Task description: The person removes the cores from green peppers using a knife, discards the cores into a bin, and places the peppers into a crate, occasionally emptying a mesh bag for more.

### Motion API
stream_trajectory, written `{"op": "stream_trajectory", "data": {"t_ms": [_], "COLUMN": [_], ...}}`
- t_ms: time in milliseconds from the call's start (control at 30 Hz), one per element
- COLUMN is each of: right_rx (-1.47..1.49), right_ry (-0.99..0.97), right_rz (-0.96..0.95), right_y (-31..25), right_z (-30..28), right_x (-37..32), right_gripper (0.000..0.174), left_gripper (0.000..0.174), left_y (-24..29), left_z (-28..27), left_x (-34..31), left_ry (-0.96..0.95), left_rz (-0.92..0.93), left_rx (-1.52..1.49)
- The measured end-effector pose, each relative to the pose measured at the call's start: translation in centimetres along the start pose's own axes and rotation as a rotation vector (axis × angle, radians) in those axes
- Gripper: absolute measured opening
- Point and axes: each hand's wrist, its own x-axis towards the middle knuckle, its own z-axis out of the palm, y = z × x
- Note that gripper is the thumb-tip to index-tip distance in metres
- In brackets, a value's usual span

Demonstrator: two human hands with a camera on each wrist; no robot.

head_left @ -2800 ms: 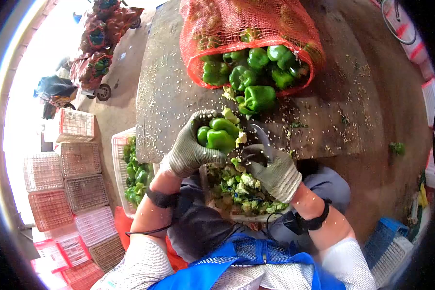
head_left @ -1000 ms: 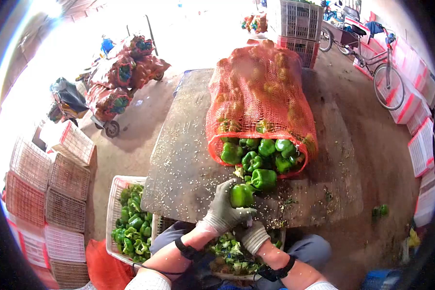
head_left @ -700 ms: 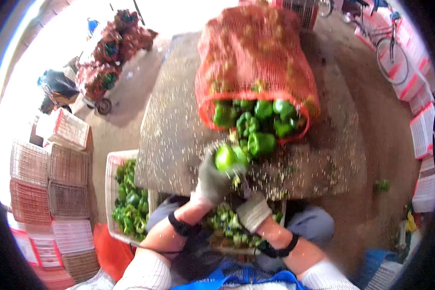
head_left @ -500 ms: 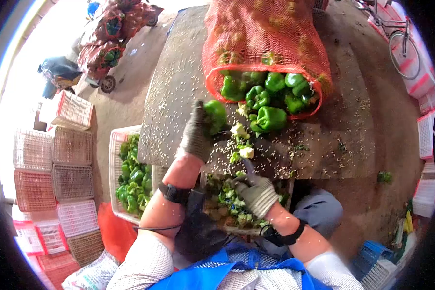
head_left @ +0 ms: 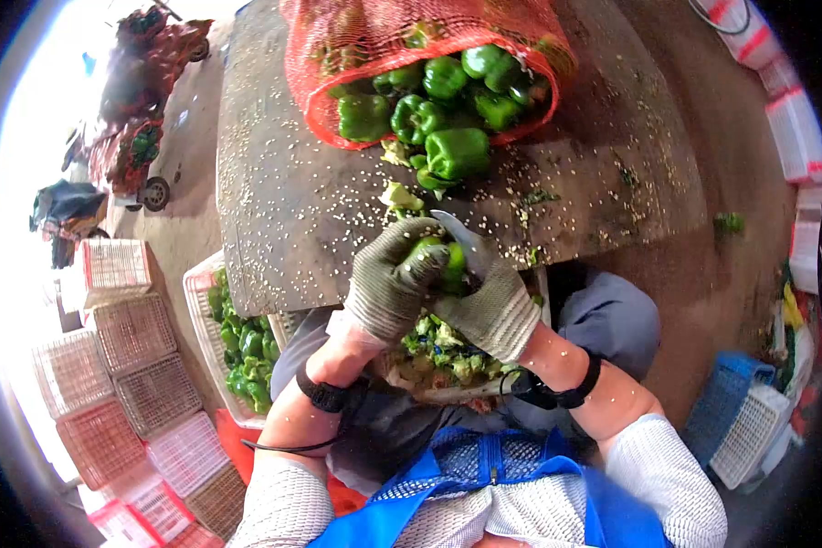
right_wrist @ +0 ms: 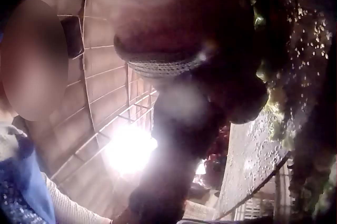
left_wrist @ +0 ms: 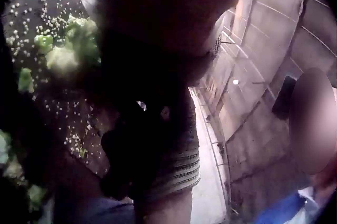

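In the head view both gloved hands meet just off the near edge of the board. My left hand [head_left: 382, 281] grips a green bell pepper [head_left: 454, 265], its fingers wrapped over much of it. My right hand [head_left: 495, 306] holds a knife with a curved blade [head_left: 454, 228], the blade close along the far side of the pepper; its handle is hidden in the glove. Pale pepper cores [head_left: 400, 196] lie on the board just beyond the hands. Both wrist views are too dark to show the grips.
A red mesh sack [head_left: 420, 27] spills whole peppers [head_left: 457, 152] onto the seed-strewn board [head_left: 265, 183]. Below the hands sits a crate of trimmings [head_left: 457, 352]. A white crate [head_left: 196, 292] of peppers stands at the left, near stacked baskets [head_left: 137, 333].
The left hand has brought a pepper back from over the board to the knife in the right hand. The hands, apart half a second ago, now meet. The head view has shifted.
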Motion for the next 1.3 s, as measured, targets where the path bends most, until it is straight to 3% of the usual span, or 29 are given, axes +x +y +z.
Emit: {"op": "stream_trajectory", "data": {"t_ms": [33,67,100,200,233,300,333,433,467,500,567,600,733,767,833,900,967,1000,1067,1133,1200,1233,1300], "right_rx": [0.037,0.050,0.047,-0.051,-0.093,-0.216,-0.271,-0.148,-0.041,0.161,0.575,0.647,0.808,0.827,0.878,0.802,0.820,0.912,0.791,0.812,0.718,0.671,0.632], "right_ry": [0.032,0.029,0.066,0.254,0.258,0.292,0.303,0.249,0.192,0.099,0.048,0.021,-0.026,-0.039,-0.124,-0.008,-0.036,-0.176,-0.163,-0.131,-0.130,-0.131,-0.137], "right_rz": [-0.005,0.095,0.077,0.142,0.083,-0.102,-0.077,-0.166,-0.171,0.037,0.186,0.247,0.417,0.417,0.420,0.470,0.445,0.516,0.433,0.455,0.474,0.484,0.437], "right_y": [0.4,-0.6,0.0,-0.6,-1.0,-0.8,-1.1,-0.9,-1.3,-1.4,-1.4,-1.0,-0.6,-0.7,-0.5,-1.3,-1.6,0.6,0.8,0.6,-0.6,-1.1,-2.0], "right_z": [0.5,0.4,0.8,1.7,1.8,3.2,3.6,2.8,2.0,1.2,0.0,-0.6,-1.8,-1.5,-1.3,-0.2,-0.1,-1.3,-0.5,0.1,0.4,0.6,1.2], "right_x": [-0.1,0.2,0.7,1.9,2.1,2.0,1.8,1.5,1.5,1.4,1.6,1.1,0.3,0.2,0.0,-0.4,-1.1,-1.3,-1.5,-1.7,-1.8,-1.8,-1.3], "right_gripper": [0.078,0.074,0.069,0.045,0.043,0.044,0.044,0.049,0.060,0.078,0.089,0.091,0.092,0.088,0.079,0.068,0.061,0.065,0.062,0.070,0.081,0.087,0.071], "left_gripper": [0.031,0.033,0.040,0.052,0.054,0.056,0.056,0.055,0.055,0.056,0.058,0.058,0.053,0.058,0.062,0.061,0.060,0.059,0.058,0.055,0.050,0.048,0.042], "left_y": [0.0,0.2,-0.6,-1.8,-1.3,-2.4,-2.5,-4.2,-2.0,-0.9,-0.7,-0.7,0.8,1.4,2.7,3.3,3.6,2.2,-0.4,-1.5,-0.2,0.8,-1.4], "left_z": [0.2,0.5,0.3,1.0,1.1,-0.2,-0.6,-3.0,-1.6,-1.1,-2.1,-3.7,-7.5,-9.3,-12.3,-17.0,-21.1,-24.3,-30.1,-34.0,-32.0,-29.4,-28.1], "left_x": [-0.1,0.3,0.9,2.4,2.9,3.9,3.9,4.8,4.4,3.7,3.5,3.5,2.9,2.5,0.9,-2.1,-6.5,-8.4,-12.0,-13.8,-14.5,-14.1,-11.4], "left_ry": [0.017,0.052,0.099,0.175,0.220,0.155,0.050,-0.062,-0.009,0.092,0.058,-0.173,0.044,0.001,0.165,0.262,0.442,0.495,0.725,0.900,0.992,1.013,0.818], "left_rz": [-0.045,-0.002,0.038,0.041,-0.135,-0.118,-0.202,-0.240,-0.290,-0.342,-0.341,-0.344,-0.145,-0.163,-0.036,0.017,0.031,0.079,0.058,0.062,0.008,-0.082,0.170], "left_rx": [-0.029,-0.021,0.048,-0.313,-0.595,-0.828,-0.910,-0.857,-0.911,-0.849,-0.835,-1.000,-0.939,-0.963,-0.820,-0.675,-0.536,-0.477,-0.440,0.082,0.782,0.928,0.821]}}
